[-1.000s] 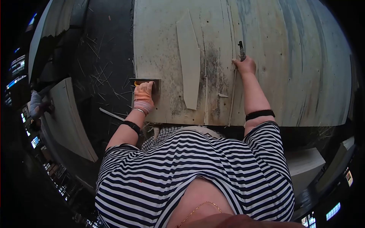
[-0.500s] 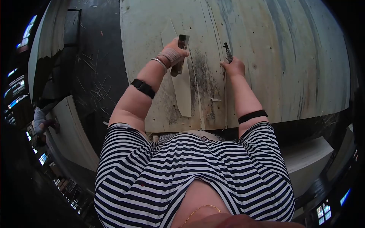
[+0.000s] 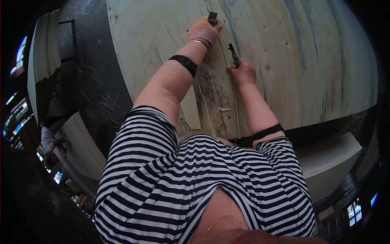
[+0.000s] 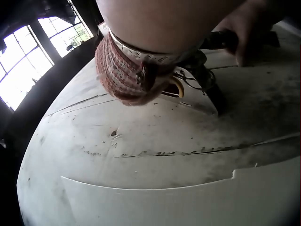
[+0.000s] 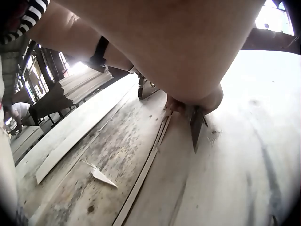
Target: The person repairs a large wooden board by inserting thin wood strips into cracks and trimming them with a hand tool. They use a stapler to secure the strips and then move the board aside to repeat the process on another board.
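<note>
My left hand (image 3: 203, 33), in a knit glove, reaches far forward over the wood veneer sheet (image 3: 284, 81). It grips a metal tool (image 3: 212, 18); the left wrist view shows the tool's flat side plate (image 4: 193, 96) and a yellow curved part. My bare right hand (image 3: 243, 73) holds a knife with a wrapped handle (image 3: 235, 60), low over the sheet to the right of a long split (image 3: 235, 105). The knife's blade (image 5: 196, 134) points down beside the hand in the right wrist view. Under my left forearm lies a loose pale veneer piece (image 3: 190, 112), partly hidden.
A small wood chip (image 3: 224, 109) lies on the dark-stained part of the sheet. Thin scraps (image 3: 107, 101) litter the dark floor at left. Other veneer stacks (image 3: 331, 160) stand at right and left, with a person (image 3: 50, 140) by one at far left.
My left hand has swung with its metal tool from the sheet's near left edge forward and right, past the loose piece. The right hand keeps its hold on the knife near the split.
</note>
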Demonstrator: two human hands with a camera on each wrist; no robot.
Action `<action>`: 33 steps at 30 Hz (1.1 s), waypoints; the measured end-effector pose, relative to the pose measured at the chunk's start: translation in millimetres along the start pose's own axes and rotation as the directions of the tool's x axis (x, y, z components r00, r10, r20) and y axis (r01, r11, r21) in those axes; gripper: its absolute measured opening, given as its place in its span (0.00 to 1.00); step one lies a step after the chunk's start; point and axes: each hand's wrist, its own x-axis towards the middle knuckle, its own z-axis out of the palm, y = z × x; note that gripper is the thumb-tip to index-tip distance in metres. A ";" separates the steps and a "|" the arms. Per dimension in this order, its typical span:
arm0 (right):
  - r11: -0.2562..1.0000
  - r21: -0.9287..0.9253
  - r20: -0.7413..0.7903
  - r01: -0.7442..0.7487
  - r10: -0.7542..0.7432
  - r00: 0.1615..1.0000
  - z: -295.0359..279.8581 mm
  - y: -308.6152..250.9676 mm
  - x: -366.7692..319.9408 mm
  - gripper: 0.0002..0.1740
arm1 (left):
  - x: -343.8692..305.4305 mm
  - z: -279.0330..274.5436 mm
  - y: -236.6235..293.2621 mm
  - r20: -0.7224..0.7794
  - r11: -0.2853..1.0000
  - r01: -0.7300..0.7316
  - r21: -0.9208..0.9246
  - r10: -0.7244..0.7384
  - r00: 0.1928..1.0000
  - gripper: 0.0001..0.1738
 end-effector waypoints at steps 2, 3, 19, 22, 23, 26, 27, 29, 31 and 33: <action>1.000 -0.017 -0.008 -0.004 0.004 1.000 -0.9 -1.5 0.5 0.24 | 3.3 1.7 -2.6 0.022 1.000 0.013 -0.022 -0.013 1.000 0.35; 0.999 -0.035 -0.015 0.003 -0.004 1.000 -0.3 -1.6 -1.7 0.24 | 1.3 1.6 -4.4 0.035 0.999 0.031 -0.044 -0.029 0.999 0.36; 0.997 -0.019 -0.069 0.070 -0.071 0.995 11.3 12.6 7.0 0.25 | -119.3 4.7 -6.2 0.432 0.983 -0.067 0.174 -0.015 0.902 0.25; 0.998 -0.030 -0.042 0.061 -0.062 0.997 9.1 12.0 8.8 0.23 | -124.2 8.1 -7.0 0.432 0.999 0.005 0.048 -0.025 0.902 0.26; 0.998 -0.034 -0.044 0.059 -0.061 0.997 8.8 11.5 8.8 0.22 | -125.4 16.7 -12.4 0.344 0.999 -0.013 0.034 0.001 0.939 0.27; 0.998 -0.042 -0.048 0.053 -0.055 0.997 13.3 12.2 9.7 0.22 | -129.4 24.0 -18.9 0.228 1.000 -0.024 0.004 0.022 0.973 0.31; 0.997 -0.052 -0.054 0.053 -0.056 0.997 12.9 12.5 8.5 0.22 | -131.9 25.2 -19.7 0.199 1.000 -0.016 -0.023 0.020 0.980 0.33; 0.997 -0.043 -0.048 0.061 -0.063 0.997 9.3 12.0 6.5 0.22 | -126.7 33.8 -24.2 0.188 1.000 -0.014 0.019 0.010 0.982 0.33; 0.997 -0.033 -0.050 0.065 -0.066 0.997 9.8 11.0 5.9 0.22 | -125.1 31.2 -22.2 0.192 0.996 0.005 0.089 -0.022 0.981 0.33; 0.987 -0.098 -0.083 0.125 -0.134 0.988 9.5 13.5 6.1 0.23 | -121.9 22.8 -22.5 0.320 0.999 -0.030 0.042 0.016 0.947 0.32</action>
